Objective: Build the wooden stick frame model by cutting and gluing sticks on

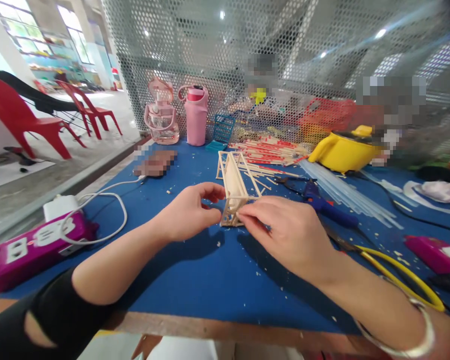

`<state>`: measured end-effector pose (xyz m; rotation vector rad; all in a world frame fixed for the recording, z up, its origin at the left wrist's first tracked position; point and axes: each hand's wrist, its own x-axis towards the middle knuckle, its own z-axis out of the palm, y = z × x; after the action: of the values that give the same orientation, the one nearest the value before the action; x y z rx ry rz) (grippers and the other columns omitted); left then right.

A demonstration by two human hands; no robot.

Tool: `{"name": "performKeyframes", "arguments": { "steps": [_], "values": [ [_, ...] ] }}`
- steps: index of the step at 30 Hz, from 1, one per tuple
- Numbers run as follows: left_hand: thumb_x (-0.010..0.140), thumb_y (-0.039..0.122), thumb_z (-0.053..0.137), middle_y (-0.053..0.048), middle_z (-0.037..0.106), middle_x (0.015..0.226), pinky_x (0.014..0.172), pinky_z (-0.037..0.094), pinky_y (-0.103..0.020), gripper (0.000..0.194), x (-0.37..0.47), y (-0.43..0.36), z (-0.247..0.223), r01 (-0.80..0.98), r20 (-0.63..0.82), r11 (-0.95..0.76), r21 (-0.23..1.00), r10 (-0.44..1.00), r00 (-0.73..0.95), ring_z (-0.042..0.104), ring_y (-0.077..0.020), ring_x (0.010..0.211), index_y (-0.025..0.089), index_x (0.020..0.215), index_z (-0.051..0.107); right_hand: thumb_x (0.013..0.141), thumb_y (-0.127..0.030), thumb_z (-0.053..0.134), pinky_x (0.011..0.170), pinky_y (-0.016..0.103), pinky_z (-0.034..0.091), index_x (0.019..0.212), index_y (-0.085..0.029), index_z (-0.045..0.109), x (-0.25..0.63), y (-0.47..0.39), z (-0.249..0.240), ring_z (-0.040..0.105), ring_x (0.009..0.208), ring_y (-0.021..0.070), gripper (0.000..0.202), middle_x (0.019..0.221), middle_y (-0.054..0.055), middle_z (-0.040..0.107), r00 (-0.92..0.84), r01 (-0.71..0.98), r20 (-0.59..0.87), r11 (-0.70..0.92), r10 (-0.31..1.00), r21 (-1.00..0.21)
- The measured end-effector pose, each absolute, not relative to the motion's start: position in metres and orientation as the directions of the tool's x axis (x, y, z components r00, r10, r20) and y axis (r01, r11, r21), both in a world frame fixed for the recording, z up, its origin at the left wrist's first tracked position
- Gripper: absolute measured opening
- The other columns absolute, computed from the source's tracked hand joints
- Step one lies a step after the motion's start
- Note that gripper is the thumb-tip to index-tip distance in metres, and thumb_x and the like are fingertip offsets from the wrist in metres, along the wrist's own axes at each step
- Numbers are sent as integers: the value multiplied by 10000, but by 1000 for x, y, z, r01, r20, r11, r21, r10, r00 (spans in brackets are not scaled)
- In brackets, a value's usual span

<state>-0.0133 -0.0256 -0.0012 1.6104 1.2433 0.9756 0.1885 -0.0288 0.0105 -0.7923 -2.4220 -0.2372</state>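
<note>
My left hand (189,211) curves half-open beside the wooden frame (235,186), likely to steady it. My right hand (288,232) narrows at its near end; whether it grips anything, I can't tell. The frame sits between the counter (210,285)'s front and far edges, seemingly for easy reach.

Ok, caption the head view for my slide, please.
Left hand and right hand at a small stick frame on a blue tabletop, loose sticks behind.

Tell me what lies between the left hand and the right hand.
In the head view, the near end of a wooden stick frame stands between the left hand and right hand.
</note>
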Motion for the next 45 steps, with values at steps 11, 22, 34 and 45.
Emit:
{"name": "performKeyframes", "arguments": {
  "steps": [11, 22, 34, 45],
  "values": [
    [772, 358, 628, -3, 746, 895, 811, 441, -297, 238, -4, -25, -9, 390, 204, -286, 875, 949, 239, 626, -192, 856, 186, 889, 743, 849, -200, 609, 641, 290, 395, 814, -184, 666, 187, -13, -8, 558, 651, 145, 68, 692, 18, 670, -669, 588, 694, 759, 264, 279],
    [801, 320, 597, 9, 751, 851, 709, 433, -256, 257, -6, -23, -12, 338, 223, -302, 891, 941, 254, 620, -165, 771, 194, 956, 760, 859, -207, 602, 701, 316, 366, 732, -195, 620, 180, -13, -7, 556, 652, 144, 128, 647, 4, 649, -647, 632, 702, 724, 297, 276],
    [760, 229, 599, -7, 739, 848, 771, 437, -282, 253, -5, -25, -5, 308, 149, -237, 922, 947, 284, 599, -160, 787, 168, 951, 755, 882, -259, 597, 655, 335, 303, 796, -195, 640, 181, -17, -7, 539, 640, 154, 115, 675, 7, 669, -599, 687, 733, 677, 323, 263],
    [741, 247, 624, -1, 699, 787, 716, 423, -263, 176, -4, -25, -2, 297, 127, -212, 931, 951, 282, 560, -140, 732, 149, 844, 727, 869, -270, 617, 658, 358, 303, 783, -213, 654, 184, -18, -6, 510, 655, 175, 109, 677, 1, 670, -579, 703, 749, 661, 322, 260]
  ]
}}
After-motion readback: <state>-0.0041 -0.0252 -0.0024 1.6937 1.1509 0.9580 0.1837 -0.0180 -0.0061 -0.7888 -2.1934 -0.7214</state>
